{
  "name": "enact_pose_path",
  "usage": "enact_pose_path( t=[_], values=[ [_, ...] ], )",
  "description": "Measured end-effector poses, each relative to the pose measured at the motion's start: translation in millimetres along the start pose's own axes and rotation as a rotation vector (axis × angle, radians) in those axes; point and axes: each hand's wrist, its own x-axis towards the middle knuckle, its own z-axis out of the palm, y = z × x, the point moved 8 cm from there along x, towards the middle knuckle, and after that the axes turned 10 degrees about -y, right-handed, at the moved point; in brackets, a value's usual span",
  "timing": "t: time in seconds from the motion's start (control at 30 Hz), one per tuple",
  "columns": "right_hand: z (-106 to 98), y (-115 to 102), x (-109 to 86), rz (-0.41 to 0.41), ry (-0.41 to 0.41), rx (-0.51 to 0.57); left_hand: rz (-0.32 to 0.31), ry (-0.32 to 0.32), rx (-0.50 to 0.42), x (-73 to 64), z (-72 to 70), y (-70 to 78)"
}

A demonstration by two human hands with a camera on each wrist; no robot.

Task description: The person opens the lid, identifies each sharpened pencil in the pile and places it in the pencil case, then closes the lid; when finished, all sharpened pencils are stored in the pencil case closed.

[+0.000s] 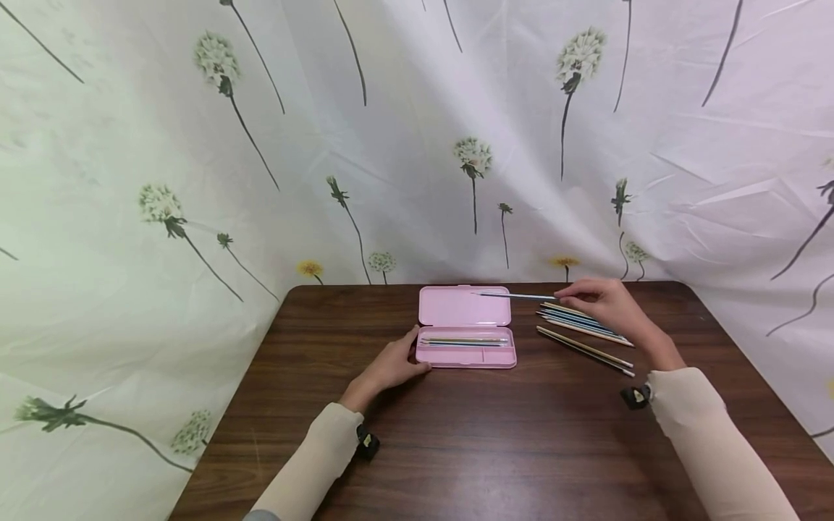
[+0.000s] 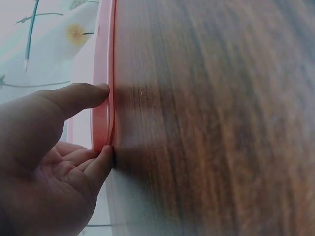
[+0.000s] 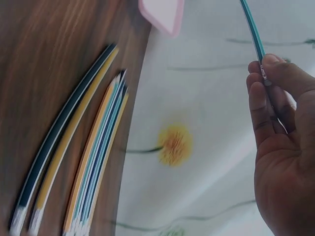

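A pink pencil case [image 1: 449, 355] lies with its lid [image 1: 449, 311] folded back on the wooden table. A few pencils [image 1: 464, 342] rest in its long back compartment. My left hand [image 1: 393, 362] holds the case at its left end, the thumb [image 2: 87, 96] on the front side and the fingers round the corner. Above the table, to the right of the lid, my right hand [image 1: 602, 302] pinches a teal pencil [image 3: 253, 32] near its end between thumb and fingers. That pencil points left, its tip over the lid. Below the right hand lies a bunch of pencils [image 3: 96, 162].
Two more pencils, one yellow [image 3: 76, 130] and one dark [image 3: 61, 118], lie apart in front of the bunch. Behind the table [image 1: 482, 434] hangs a white cloth [image 1: 404, 181] printed with dandelions, close to its back edge.
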Motion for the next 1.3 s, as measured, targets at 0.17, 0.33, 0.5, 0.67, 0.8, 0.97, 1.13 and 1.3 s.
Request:
enact_pose_path(
  t=[0.17, 0.33, 0.5, 0.67, 0.8, 0.97, 1.13, 1.3],
  values=[
    [13, -10, 15.8, -0.031, -0.012, 0.007, -0.009, 0.001, -0.017, -2.6, -1.7, 2.9],
    [27, -16, 27.3, -0.031, -0.047, 0.041, -0.014, -0.005, -0.033, -5.1, -4.3, 7.5],
    [42, -16, 36.1, -0.024, -0.088, 0.087, -0.031, -0.012, -0.026, 0.1, 0.3, -2.4],
    [58, -14, 41.7, -0.002, -0.099, 0.102, -0.011, 0.003, -0.008, 2.7, 2.6, -5.6],
    [72, -7, 44.3, 0.044, -0.115, 0.144, 0.002, 0.002, -0.015, -3.6, -2.0, 4.7],
    [91, 6, 46.4, 0.058, -0.138, 0.204, -0.007, 0.007, -0.021, -2.9, -0.2, 2.1],
    [107, 16, 45.8, 0.061, -0.178, 0.181, -0.019, 0.008, -0.023, 7.6, 7.7, -16.2],
    [119, 17, 46.5, 0.06, -0.215, 0.142, -0.032, 0.003, -0.027, 15.4, 11.7, -29.4]
  ],
)
